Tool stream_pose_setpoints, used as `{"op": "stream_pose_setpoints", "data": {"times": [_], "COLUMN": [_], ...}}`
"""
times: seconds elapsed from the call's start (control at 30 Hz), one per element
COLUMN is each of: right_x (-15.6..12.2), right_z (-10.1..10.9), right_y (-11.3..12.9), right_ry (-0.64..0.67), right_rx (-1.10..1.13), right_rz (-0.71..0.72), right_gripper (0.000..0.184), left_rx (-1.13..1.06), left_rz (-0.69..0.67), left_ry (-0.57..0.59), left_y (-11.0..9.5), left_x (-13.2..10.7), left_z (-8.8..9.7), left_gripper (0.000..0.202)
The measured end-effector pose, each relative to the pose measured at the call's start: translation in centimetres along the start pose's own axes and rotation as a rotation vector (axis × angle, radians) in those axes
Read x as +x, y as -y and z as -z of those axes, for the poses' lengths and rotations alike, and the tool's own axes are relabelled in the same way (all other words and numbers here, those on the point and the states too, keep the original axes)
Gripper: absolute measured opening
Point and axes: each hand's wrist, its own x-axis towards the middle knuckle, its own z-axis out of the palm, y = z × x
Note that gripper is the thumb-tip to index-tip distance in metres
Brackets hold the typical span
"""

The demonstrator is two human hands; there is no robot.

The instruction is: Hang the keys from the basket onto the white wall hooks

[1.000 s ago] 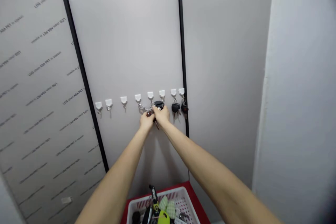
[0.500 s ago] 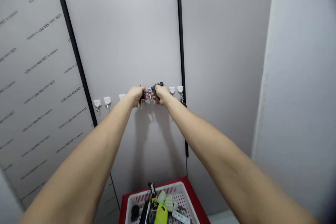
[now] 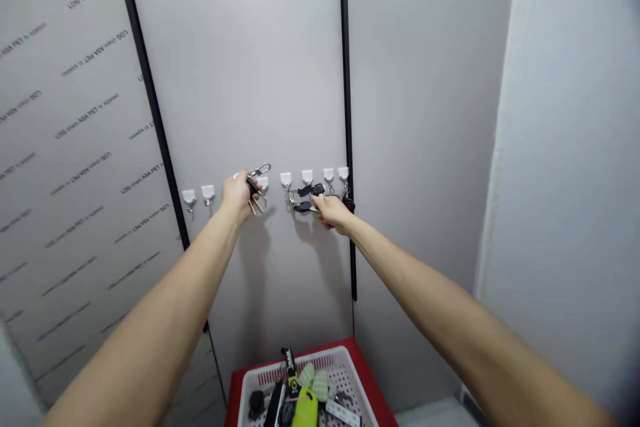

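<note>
My left hand (image 3: 237,197) is closed around a bunch of keys (image 3: 255,204) with a black fob; its metal snap clip (image 3: 262,169) sticks out at the upper right. It is beside a white wall hook (image 3: 263,184). My right hand (image 3: 334,212) pinches a dark strap keychain (image 3: 303,207), whose metal ring is at another white hook (image 3: 286,180). Whether the ring sits on that hook I cannot tell. More white hooks (image 3: 307,177) line the cabinet door (image 3: 235,80). A dark item (image 3: 349,203) hangs by the rightmost hook.
Below stands a white plastic basket (image 3: 361,383) on a red surface (image 3: 380,400). In it lie a yellow-green item (image 3: 306,407), a white power strip (image 3: 344,412), pale green checked pieces and dark items. Long black handles (image 3: 346,93) run down the door edges. A wall (image 3: 565,180) is at the right.
My hands were together at the middle hooks and have moved apart. The left went left with the keys and clip; the right went right and slightly down, drawing the strap keychain sideways.
</note>
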Motion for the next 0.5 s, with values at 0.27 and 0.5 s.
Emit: {"op": "stream_pose_setpoints", "data": {"times": [0.27, 0.5], "right_x": [-0.1, 0.1], "right_z": [-1.5, 2.0], "right_y": [-1.5, -0.1], "right_ry": [-0.110, -0.345], "right_rx": [-0.096, -0.737], "right_rz": [0.149, 0.320], "right_gripper": [0.031, 0.033], "left_rx": [0.448, 0.632], "left_rz": [0.106, 0.089], "left_ry": [0.308, 0.228], "left_y": [6.1, 5.5], "left_x": [-2.1, -0.1], "left_z": [-4.4, -3.3], "left_gripper": [0.031, 0.011]}}
